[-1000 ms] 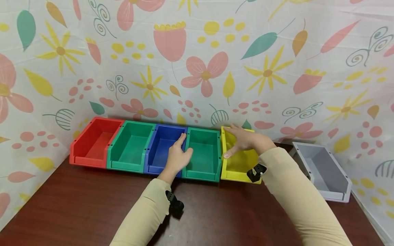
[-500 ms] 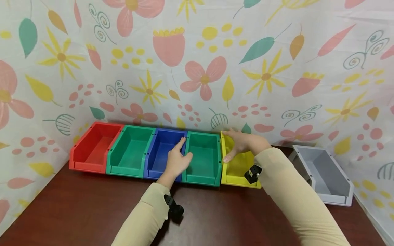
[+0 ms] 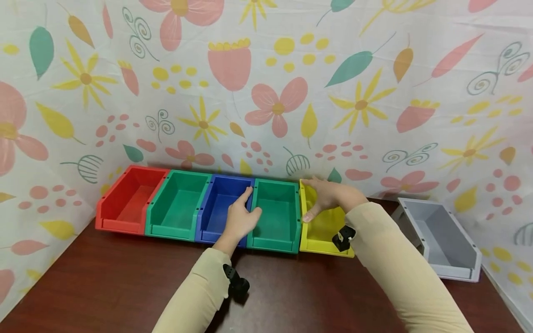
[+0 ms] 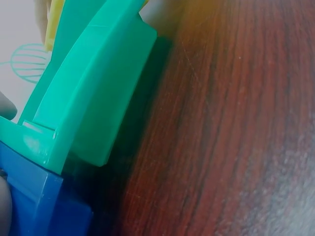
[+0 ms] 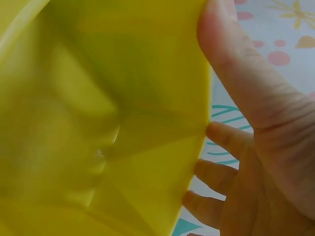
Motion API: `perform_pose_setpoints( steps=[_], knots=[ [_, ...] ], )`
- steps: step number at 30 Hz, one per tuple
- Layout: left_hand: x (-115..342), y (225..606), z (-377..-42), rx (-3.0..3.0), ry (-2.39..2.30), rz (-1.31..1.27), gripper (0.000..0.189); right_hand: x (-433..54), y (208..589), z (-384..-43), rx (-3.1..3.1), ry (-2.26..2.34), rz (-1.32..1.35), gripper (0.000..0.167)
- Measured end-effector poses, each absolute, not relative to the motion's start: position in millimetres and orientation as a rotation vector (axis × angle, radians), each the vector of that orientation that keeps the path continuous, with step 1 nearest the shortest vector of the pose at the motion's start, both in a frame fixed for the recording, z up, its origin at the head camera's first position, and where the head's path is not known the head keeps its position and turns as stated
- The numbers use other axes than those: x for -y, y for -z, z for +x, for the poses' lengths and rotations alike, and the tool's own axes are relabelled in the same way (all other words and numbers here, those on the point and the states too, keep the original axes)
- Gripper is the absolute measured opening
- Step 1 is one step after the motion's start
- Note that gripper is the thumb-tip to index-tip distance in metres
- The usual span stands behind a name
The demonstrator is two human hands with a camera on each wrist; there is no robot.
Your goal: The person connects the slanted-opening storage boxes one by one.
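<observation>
My left hand [image 3: 241, 219] reaches over the wall between a blue plastic storage bin [image 3: 207, 236] and the green bin [image 3: 272, 245] to its right. Its index finger lies straight along that wall, and the thumb spreads over the green bin. My right hand [image 3: 331, 196] grips the rim of a yellow bin [image 3: 322, 247], beside the green one. The right wrist view has the thumb overlapping the yellow rim, with the other fingertips [image 5: 209, 169] right at the same edge. Several bins stand in one row, open sides up.
Left of the blue bin stand another green bin [image 3: 172, 232] and a red bin [image 3: 120, 225]. A grey bin [image 3: 455, 273] sits apart at the right end of the brown table [image 3: 125, 277]. Behind the row hangs a flower-patterned cloth [image 3: 266, 60].
The head view has shifted slightly, so the bins appear lower. Both hands stay at the same bins, and the row looks unchanged.
</observation>
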State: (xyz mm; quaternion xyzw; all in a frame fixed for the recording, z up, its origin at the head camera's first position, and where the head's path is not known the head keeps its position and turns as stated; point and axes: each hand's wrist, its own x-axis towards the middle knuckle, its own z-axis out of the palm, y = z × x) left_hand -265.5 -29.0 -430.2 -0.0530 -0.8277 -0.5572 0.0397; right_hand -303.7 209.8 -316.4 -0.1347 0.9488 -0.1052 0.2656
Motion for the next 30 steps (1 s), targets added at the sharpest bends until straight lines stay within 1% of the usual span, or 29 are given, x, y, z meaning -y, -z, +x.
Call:
perform_pose_setpoints(
  steps=[6,12,26,30],
  knots=[
    [25,432,-267,2.545,1.706,-0.197,0.066,-212,317,-299,-2.558,0.312,-0.331,0.120],
    [25,432,-268,2.548,1.699,-0.223,0.067,-209,316,-294,-2.596,0.233,-0.324,0.119],
    [27,428,-268,2.578,1.736,-0.268,0.070,-206,318,-297,-2.554,0.227,-0.266,0.120],
    [33,426,-265,2.591,1.726,-0.220,0.070,-199,320,-297,-2.560,0.219,-0.270,0.121]
  ],
)
